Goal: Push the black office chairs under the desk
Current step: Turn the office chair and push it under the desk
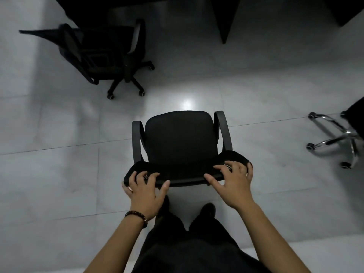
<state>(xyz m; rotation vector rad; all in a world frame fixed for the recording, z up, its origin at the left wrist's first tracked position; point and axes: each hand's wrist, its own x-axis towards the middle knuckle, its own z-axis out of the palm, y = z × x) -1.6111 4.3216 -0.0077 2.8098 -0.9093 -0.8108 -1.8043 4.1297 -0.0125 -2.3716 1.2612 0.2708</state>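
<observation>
- The near chair (181, 134) is seen from above, standing on the grey tiled floor (59, 164) right in front of the person, its seat turned away from them.
- Its backrest (184, 172) is grasped along the top edge by both hands.
- The left hand (145, 192) is curled over the left end of that edge, with the thumb laid against the near side; a beaded bracelet (137, 215) is worn at the wrist.
- The right hand (234, 184) is wrapped over the right end, fingers spread across the mesh and the little finger hooked round the corner.
- A second chair (106, 54) is placed well apart at the upper left, partly beneath the dark counter (94, 8) at the top.
- A third chair (338, 138), with a chrome wheeled base, is cut off by the right border.
- The near chair is kept well short of the counter, out on open floor.
</observation>
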